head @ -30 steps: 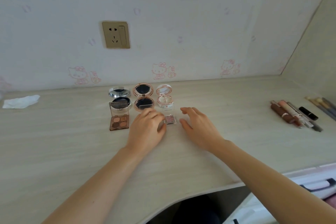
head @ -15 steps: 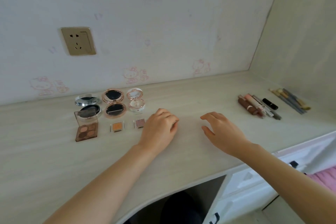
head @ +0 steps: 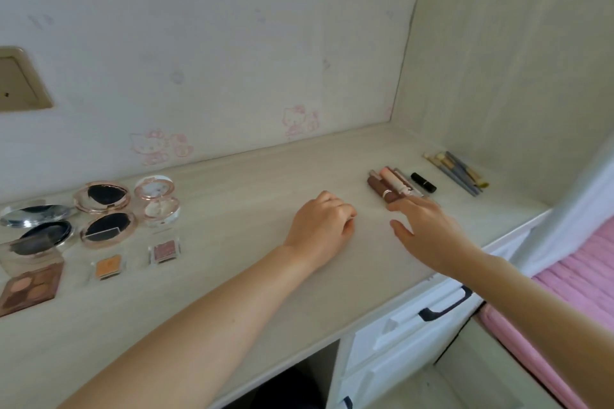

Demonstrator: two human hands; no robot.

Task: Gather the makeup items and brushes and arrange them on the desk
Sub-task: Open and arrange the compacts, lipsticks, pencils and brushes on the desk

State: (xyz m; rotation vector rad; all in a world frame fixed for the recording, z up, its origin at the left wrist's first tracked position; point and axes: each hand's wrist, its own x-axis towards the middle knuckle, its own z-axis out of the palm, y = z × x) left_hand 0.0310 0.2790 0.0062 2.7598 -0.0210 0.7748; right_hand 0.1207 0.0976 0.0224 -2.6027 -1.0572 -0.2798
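Observation:
Open compacts stand in a block at the desk's left: a silver one [head: 36, 219], a rose-gold one [head: 106, 212], a small pink one [head: 156, 199]. In front lie a brown eyeshadow palette [head: 30, 285], an orange pan [head: 108, 267] and a mauve pan [head: 164, 249]. At the right lie a bundle of lip tubes [head: 387, 188], a black lipstick [head: 423, 182] and several brushes [head: 457, 173]. My left hand [head: 320, 222] rests loosely curled on the desk [head: 232, 276], holding nothing. My right hand [head: 428, 229] reaches with straight fingers, its fingertips at the near end of the lip tubes.
A wall socket [head: 20, 80] sits at the far left of the back wall. A side wall closes the desk's right end. White drawers with a black handle [head: 445, 305] are under the desk edge. A pink bed cover [head: 571, 279] lies at the right.
The view has swung right. My left hand left the small pans and slid right along the desk. My right hand has travelled right to the lip tubes.

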